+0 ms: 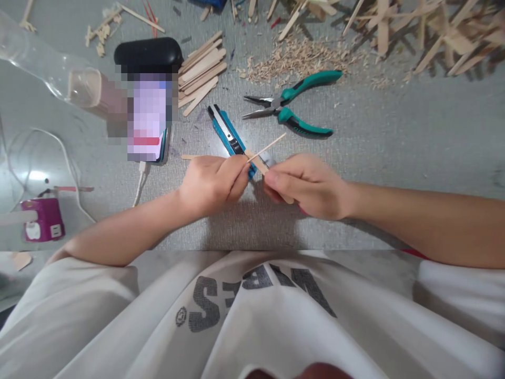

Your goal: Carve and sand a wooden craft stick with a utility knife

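Note:
My left hand (215, 181) is closed in a pinch on a thin wooden stick (272, 145), which points up and to the right. In my right hand (311, 187) a flat wooden craft stick (258, 163) is gripped, its free end slanting up to the left. The two pieces cross between my hands; whether they touch I cannot tell. Just beyond my left fingers lies a blue utility knife (225, 129), its lower end partly hidden by the hand. Green-handled long-nose pliers (278, 102) rest on the table above my right hand, jaws apart.
A pile of craft sticks (205, 68) lies near a black case (148, 52) and a blurred phone (148, 116). Wood shavings (292, 58) and more sticks (434, 31) spread across the back. Left are a plastic bottle (39, 58), a white cable (71, 158) and a purple charger (42, 218).

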Available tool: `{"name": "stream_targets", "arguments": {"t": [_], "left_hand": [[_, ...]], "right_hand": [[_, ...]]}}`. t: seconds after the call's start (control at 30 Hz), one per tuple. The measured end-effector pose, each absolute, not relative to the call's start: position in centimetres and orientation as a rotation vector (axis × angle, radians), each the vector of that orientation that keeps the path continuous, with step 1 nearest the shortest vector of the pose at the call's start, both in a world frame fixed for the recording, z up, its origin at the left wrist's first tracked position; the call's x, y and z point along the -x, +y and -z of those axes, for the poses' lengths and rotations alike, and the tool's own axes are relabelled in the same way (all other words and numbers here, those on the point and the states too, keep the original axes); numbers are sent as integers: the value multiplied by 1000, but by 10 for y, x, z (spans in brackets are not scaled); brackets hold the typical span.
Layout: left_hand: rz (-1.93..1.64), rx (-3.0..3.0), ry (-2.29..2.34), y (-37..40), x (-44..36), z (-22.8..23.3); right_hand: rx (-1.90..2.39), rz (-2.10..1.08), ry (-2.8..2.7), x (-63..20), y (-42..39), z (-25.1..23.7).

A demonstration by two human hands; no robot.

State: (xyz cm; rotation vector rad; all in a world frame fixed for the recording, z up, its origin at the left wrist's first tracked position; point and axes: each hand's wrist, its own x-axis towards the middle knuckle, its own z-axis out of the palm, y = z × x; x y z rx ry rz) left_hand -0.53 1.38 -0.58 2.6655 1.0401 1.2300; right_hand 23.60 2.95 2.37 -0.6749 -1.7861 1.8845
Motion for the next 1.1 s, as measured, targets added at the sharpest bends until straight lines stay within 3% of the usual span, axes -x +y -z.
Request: {"name": "stream_targets", "arguments": {"t": [0.23, 0.5, 0.67, 0.8, 0.93, 1.1], "left_hand": [[-913, -2408, 1313, 20, 14, 9], [-872, -2263, 1312, 21, 15, 7], [-935, -2335, 1338, 33, 22, 11], [-1355, -2108, 1513, 50, 32, 9], [-1411, -1871, 1396, 38, 23, 2], [-1312, -1509, 1402, 17, 8, 3]], "right_hand": [[890, -1950, -1750, -232, 38, -34], [889, -1984, -1485, -221, 24, -34], [959, -1978, -1446, -219, 5, -34], [741, -1851, -1677, -224, -13, -36], [901, -1688, -1758, -228, -4, -34], [975, -1759, -1854, -226, 19, -31]]}}
